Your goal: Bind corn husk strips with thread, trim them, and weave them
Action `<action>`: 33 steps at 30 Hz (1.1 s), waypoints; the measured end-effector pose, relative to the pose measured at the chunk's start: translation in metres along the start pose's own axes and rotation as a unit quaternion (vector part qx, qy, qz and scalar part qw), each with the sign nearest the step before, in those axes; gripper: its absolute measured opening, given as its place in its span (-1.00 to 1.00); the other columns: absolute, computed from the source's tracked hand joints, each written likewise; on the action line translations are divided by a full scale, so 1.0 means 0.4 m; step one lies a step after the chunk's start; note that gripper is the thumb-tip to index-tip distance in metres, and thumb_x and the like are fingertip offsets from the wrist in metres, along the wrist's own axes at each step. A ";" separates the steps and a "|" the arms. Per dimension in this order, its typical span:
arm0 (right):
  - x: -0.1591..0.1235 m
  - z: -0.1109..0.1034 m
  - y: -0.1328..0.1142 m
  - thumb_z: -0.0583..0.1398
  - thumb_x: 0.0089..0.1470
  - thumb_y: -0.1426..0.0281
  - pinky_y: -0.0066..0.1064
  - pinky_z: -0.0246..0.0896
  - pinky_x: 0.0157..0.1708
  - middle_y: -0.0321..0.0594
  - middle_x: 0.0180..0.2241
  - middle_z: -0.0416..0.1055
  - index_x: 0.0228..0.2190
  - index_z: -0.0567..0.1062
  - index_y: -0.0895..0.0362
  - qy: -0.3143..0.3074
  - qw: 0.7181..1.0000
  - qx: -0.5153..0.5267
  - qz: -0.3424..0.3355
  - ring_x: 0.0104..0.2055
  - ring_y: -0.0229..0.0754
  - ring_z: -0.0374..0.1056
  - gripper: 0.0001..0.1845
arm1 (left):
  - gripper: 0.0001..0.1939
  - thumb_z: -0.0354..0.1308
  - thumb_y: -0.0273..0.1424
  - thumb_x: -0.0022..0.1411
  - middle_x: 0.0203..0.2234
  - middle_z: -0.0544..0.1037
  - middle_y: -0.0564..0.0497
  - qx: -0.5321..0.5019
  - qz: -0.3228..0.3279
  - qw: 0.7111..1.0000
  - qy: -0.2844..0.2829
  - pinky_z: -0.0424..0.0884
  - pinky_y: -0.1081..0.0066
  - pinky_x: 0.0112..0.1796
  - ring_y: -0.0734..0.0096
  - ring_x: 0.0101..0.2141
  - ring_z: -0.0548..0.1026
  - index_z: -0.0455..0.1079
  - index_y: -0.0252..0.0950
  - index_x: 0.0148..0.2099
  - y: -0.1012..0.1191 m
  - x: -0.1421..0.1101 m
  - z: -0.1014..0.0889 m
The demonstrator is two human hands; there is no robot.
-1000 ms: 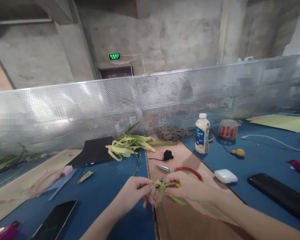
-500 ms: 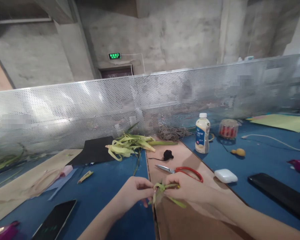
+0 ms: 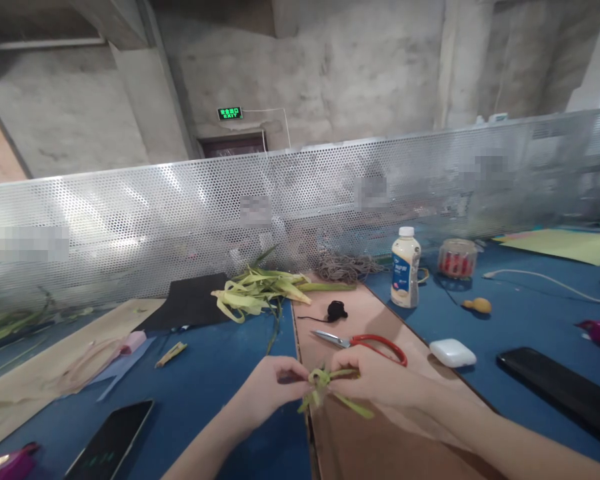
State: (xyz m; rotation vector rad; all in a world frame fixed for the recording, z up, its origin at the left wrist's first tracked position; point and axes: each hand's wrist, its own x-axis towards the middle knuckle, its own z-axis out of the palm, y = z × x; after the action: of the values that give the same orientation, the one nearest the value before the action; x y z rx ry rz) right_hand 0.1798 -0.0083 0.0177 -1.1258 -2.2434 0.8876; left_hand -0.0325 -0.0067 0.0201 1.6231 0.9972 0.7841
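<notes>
Between my two hands is a small looped bundle of green corn husk strips (image 3: 321, 379), with loose ends hanging below it. My left hand (image 3: 275, 387) pinches its left side between thumb and fingers. From the other side, my right hand (image 3: 365, 373) grips the bundle, and one strip end trails out beneath that hand. Scissors with red handles (image 3: 380, 341) lie just beyond my right hand. A small black ball of thread (image 3: 337, 311) rests behind them. Farther back, a pile of pale green husks (image 3: 260, 290) lies across the board's left edge.
A brown board (image 3: 375, 440) lies on the blue table (image 3: 190, 393). To the right stand a bottle (image 3: 405, 267) and a jar (image 3: 457, 259), with a white case (image 3: 453, 353) and black phone (image 3: 555, 387) nearer. Another phone (image 3: 110, 440) lies left. A perforated metal screen (image 3: 205, 213) runs behind.
The loop of husk between my hands has turned and looks tighter and more compact. My left fingers have shifted slightly on it; my right hand stays nearly in place.
</notes>
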 end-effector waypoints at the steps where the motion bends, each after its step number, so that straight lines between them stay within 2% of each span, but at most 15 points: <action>1: 0.000 0.000 0.004 0.14 -0.06 0.38 -0.54 -0.09 -0.61 -0.37 -0.67 0.23 -0.53 0.42 0.15 0.000 1.000 -0.002 0.002 -0.60 -0.37 0.08 -0.89 | -0.81 0.26 -0.37 -0.10 -0.58 0.47 0.00 -0.009 -0.005 1.000 -0.003 0.30 0.45 -0.42 0.45 -0.51 0.39 0.44 -0.42 -0.44 -0.001 0.000 0.002; 6: -0.003 -0.003 0.011 0.13 -0.04 0.35 -0.55 -0.10 -0.61 -0.38 -0.68 0.21 -0.53 0.41 0.15 0.006 1.000 -0.004 0.006 -0.60 -0.37 0.07 -0.86 | -0.79 0.27 -0.35 -0.10 -0.58 0.47 0.03 -0.039 -0.007 0.999 -0.007 0.33 0.42 -0.42 0.46 -0.53 0.40 0.41 -0.40 -0.44 -0.004 0.001 0.011; 15: -0.008 -0.002 -0.003 0.12 -0.03 0.34 -0.56 -0.13 -0.63 -0.38 -0.65 0.24 -0.53 0.41 0.17 -0.003 1.000 0.005 0.007 -0.61 -0.40 0.06 -0.84 | -0.78 0.29 -0.36 -0.12 -0.62 0.48 0.02 -0.051 -0.024 0.998 -0.033 0.29 0.50 -0.58 0.49 -0.60 0.37 0.37 -0.39 -0.45 0.007 -0.009 0.016; 25: -0.018 -0.006 -0.026 0.09 -0.02 0.40 -0.59 -0.11 -0.66 -0.38 -0.64 0.25 -0.51 0.40 0.17 -0.018 1.000 0.007 0.013 -0.64 -0.42 0.06 -0.87 | -0.76 0.29 -0.38 -0.13 -0.64 0.46 0.04 -0.076 -0.020 0.996 -0.030 0.29 0.47 -0.52 0.54 -0.63 0.35 0.29 -0.37 -0.49 -0.006 -0.009 0.023; 30: -0.014 -0.012 -0.049 0.07 -0.01 0.41 -0.63 -0.06 -0.66 -0.37 -0.61 0.27 -0.50 0.40 0.19 -0.031 1.000 0.001 0.007 -0.60 -0.42 0.14 -0.86 | -0.74 0.29 -0.41 -0.13 -0.63 0.45 0.08 -0.075 -0.020 0.996 -0.037 0.28 0.51 -0.59 0.51 -0.61 0.38 0.25 -0.33 -0.43 -0.016 -0.006 0.023; 33: -0.016 -0.015 -0.050 0.07 0.00 0.39 -0.64 -0.09 -0.71 -0.39 -0.64 0.27 -0.50 0.41 0.18 -0.039 0.999 -0.019 0.010 -0.64 -0.43 0.14 -0.84 | -0.70 0.29 -0.44 -0.14 -0.62 0.44 0.11 -0.075 -0.020 0.996 -0.043 0.27 0.54 -0.62 0.49 -0.59 0.40 0.21 -0.31 -0.39 -0.021 -0.004 0.026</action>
State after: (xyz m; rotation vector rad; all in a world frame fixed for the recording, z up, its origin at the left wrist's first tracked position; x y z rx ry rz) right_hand 0.1769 -0.0207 0.0355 -1.1508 -2.3242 0.9152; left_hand -0.0259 -0.0114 0.0091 1.4899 0.8865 0.7380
